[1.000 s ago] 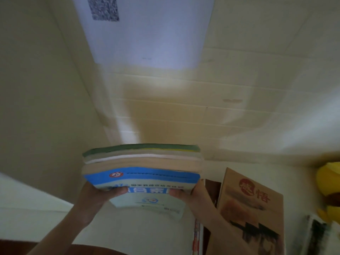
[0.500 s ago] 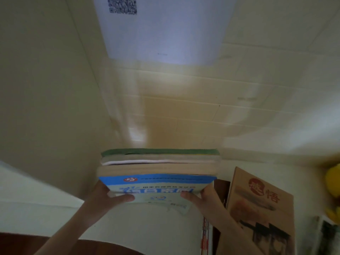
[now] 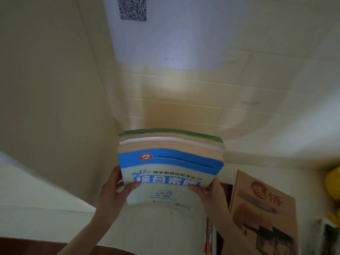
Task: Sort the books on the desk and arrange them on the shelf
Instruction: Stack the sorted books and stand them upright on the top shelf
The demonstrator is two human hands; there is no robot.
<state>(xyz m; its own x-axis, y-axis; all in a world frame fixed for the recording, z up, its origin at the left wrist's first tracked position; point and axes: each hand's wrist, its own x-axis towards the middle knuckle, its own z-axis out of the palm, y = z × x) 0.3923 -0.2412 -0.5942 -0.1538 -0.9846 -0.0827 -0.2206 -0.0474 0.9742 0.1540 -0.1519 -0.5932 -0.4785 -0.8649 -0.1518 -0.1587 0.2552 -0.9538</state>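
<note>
A stack of books (image 3: pixel 169 162) stands upright near the corner of the white shelf surface (image 3: pixel 55 214), its front cover blue and pale green with Chinese print and a green cover at the back. My left hand (image 3: pixel 112 192) grips its lower left edge, thumb on the front cover. On the other side my right hand (image 3: pixel 209 192) grips the lower right edge, thumb also on the cover. To the right leans a brown book (image 3: pixel 263 212) with a red seal.
The cream wall meets a side panel (image 3: pixel 46 89) at the left. A white sheet with a QR code (image 3: pixel 165 30) hangs on the wall above. Thin red-spined books (image 3: pixel 208 236) stand beside the brown one. A yellow toy (image 3: pixel 333 184) sits at the far right.
The stack has tilted so more of its front cover faces me, and it sits a little further right. Both hands keep their grip on it.
</note>
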